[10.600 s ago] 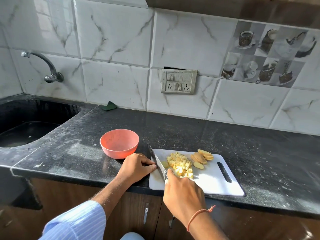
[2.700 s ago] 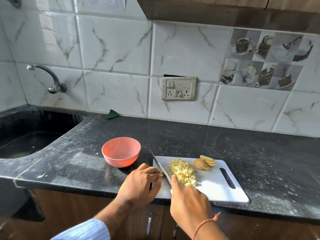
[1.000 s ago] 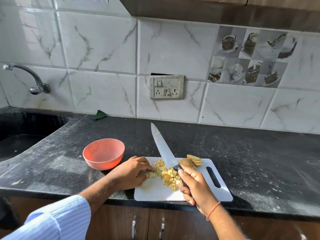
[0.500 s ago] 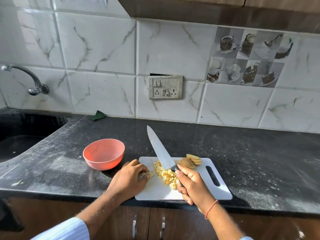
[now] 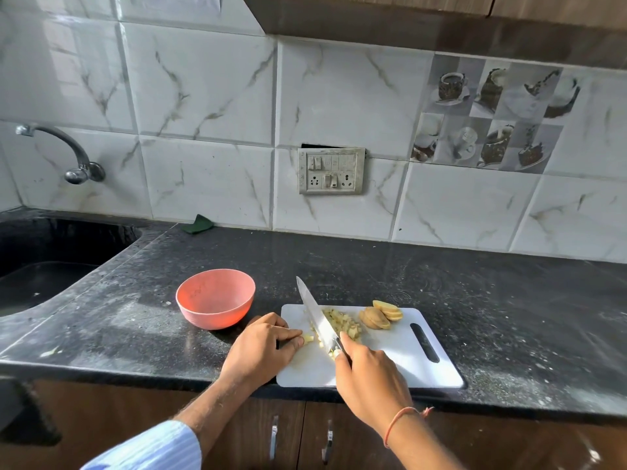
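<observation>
A white cutting board (image 5: 400, 361) lies at the counter's front edge. On it sits a pile of small diced potato pieces (image 5: 341, 323), with several potato slices (image 5: 381, 315) behind to the right. My right hand (image 5: 369, 374) grips the handle of a large knife (image 5: 317, 317), whose blade lies low across the diced pile and points away to the left. My left hand (image 5: 263, 347) rests on the board's left edge with curled fingers and pinches a small potato piece (image 5: 308, 339) beside the blade.
An empty salmon-pink bowl (image 5: 215, 298) stands just left of the board on the black granite counter (image 5: 509, 317). A sink (image 5: 40, 266) with a tap (image 5: 68, 154) is at the far left. A green scrub pad (image 5: 197, 224) lies by the wall.
The knife has come down from its raised tilt and now lies low over the diced pile. My left hand stays at the board's left edge on a small piece.
</observation>
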`<state>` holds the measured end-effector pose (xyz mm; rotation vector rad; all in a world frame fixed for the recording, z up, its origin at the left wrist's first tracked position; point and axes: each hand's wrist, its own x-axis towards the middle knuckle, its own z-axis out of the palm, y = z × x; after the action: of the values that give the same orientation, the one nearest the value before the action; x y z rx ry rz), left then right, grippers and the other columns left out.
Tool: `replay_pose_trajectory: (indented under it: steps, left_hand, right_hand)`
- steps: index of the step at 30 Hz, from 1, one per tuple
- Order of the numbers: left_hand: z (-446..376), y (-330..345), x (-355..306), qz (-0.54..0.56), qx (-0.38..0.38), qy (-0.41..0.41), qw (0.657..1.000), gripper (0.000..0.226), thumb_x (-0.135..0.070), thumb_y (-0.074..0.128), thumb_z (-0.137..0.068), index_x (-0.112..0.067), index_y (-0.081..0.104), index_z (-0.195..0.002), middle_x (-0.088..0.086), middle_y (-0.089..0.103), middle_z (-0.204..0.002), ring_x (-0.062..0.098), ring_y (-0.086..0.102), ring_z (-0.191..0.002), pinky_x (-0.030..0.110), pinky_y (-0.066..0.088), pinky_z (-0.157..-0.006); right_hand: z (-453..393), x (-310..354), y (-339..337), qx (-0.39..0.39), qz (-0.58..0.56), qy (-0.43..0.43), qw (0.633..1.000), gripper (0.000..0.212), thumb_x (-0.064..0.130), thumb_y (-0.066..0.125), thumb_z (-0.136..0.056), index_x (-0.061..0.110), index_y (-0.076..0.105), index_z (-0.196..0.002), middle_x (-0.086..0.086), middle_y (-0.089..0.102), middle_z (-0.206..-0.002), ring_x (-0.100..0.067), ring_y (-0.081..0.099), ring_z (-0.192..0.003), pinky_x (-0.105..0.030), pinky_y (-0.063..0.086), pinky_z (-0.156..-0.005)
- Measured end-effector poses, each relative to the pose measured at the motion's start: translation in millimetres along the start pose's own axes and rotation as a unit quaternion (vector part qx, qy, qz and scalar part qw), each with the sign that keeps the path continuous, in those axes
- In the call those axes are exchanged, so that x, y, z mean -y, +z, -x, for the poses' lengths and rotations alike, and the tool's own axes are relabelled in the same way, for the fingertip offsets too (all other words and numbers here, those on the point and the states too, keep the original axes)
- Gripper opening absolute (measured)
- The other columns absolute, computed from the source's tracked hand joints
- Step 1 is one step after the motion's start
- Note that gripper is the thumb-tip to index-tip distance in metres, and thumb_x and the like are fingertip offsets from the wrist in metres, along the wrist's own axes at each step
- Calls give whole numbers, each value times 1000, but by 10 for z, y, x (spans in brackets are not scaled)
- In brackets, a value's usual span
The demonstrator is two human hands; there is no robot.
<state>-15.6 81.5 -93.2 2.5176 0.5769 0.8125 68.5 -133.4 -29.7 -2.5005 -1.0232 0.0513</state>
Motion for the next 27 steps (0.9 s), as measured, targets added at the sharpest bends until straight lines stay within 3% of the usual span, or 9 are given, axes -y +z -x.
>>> replay_pose_trajectory:
  steps: [3, 5, 8, 13, 21, 27]
  left_hand:
    - [19, -4, -23, -2, -10, 5, 1000, 36, -63, 69, -93, -41, 79, -119, -26, 58, -96, -2, 55, -94, 15, 48, -73]
    - [20, -13, -36, 5, -18, 2, 1000, 38, -66, 68, -92, -41, 79, -118, -26, 59, -95, -3, 55, -93, 15, 48, -72]
    - [21, -25, -36, 14, -21, -8, 1000, 39, -67, 68, -90, -41, 80, -117, -26, 61, -94, -2, 57, -93, 16, 48, -73]
    - [31, -22, -50, 25, -22, -15, 999, 30, -63, 71, -91, -44, 81, -112, -22, 62, -91, 0, 58, -91, 21, 51, -72]
    - [4, -24, -29, 48, -18, -16, 999, 18, -54, 79, -89, -45, 82, -104, -24, 64, -88, -3, 61, -88, 14, 46, -70]
    - [-17, -26, -2, 61, -12, -24, 998, 13, -44, 86, -86, -38, 85, -97, -25, 68, -88, -2, 66, -86, 17, 52, -70]
  right_hand:
    - [44, 115, -2, -5, 36, -4, 999, 38, 40, 33, -107, 31, 50, -140, -3, 74, -109, -28, 69, -102, -39, 51, -74]
    - [72, 202, 12, -12, 55, -16, 998, 39, 40, 33, -109, 31, 48, -144, -1, 74, -111, -25, 70, -103, -37, 51, -74]
    - [109, 312, 53, -15, 78, -27, 996, 48, 40, 34, -110, 28, 38, -156, -1, 72, -120, -22, 69, -110, -36, 56, -86]
    - [107, 389, 40, -11, 91, -41, 995, 51, 37, 34, -112, 25, 33, -162, -3, 70, -123, -22, 67, -112, -35, 54, -88]
    - [136, 400, -47, -20, 91, -25, 995, 51, 38, 35, -111, 27, 35, -160, -4, 72, -121, -23, 70, -110, -35, 57, -87]
    - [149, 449, 27, 8, 112, -36, 993, 47, 30, 38, -108, 24, 40, -155, -5, 72, -116, -26, 69, -107, -38, 56, -85]
